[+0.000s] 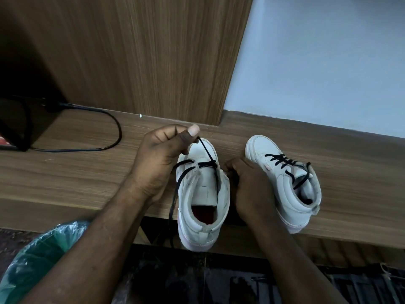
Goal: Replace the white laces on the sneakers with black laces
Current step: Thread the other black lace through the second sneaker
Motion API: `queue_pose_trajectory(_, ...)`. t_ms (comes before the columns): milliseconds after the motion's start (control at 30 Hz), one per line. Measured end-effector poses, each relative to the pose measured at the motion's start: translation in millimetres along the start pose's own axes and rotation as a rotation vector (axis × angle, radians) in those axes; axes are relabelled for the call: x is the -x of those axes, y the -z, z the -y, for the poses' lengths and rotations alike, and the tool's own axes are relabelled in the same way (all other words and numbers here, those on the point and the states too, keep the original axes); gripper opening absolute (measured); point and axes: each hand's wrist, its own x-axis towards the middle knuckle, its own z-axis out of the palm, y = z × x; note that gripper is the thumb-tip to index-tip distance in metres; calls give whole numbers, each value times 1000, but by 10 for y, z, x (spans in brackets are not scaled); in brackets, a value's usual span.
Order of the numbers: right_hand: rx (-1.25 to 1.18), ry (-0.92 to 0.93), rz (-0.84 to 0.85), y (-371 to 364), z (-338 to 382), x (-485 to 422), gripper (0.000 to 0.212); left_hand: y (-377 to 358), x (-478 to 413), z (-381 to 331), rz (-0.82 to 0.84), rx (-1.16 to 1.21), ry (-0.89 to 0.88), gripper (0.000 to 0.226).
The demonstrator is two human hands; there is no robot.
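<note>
Two white high-top sneakers stand on a wooden shelf, toes pointing away from me. The left sneaker carries a black lace only through its lowest eyelets. One lace end rises to my left hand, which pinches it between thumb and fingers above the toe. The other end hangs down the shoe's left side past the shelf edge. My right hand grips the right side of this sneaker, fingers curled at its eyelet edge. The right sneaker has a black lace crossed through several eyelets.
A wood-grain panel and a pale blue wall rise behind the shelf. A black cable loops at the left from a dark device. Below left sits a bin lined with a green plastic bag. Dark patterned floor lies underneath.
</note>
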Motion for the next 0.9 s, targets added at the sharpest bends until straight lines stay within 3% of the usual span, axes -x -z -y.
queue_pose_trajectory(167, 59, -98, 109, 40, -42, 5, 16, 10, 19, -3, 5, -24, -15, 38)
queue_pose_trajectory(333, -326, -48, 35, 38, -34, -11, 13, -31, 18, -10, -1, -54, -6, 36)
queue_pose_trajectory(467, -228, 38, -17, 3, -57, -32, 7, -41, 15, 10, 1, -83, -4, 41)
queue_pose_trajectory(767, 112, -53, 124, 23, -110, 42, 15, 40, 38, 3, 1, -85, -11, 37)
queue_pose_trajectory(900, -132, -27, 96, 51, -121, 2, 18, 27, 22, -20, -26, -77, -33, 34)
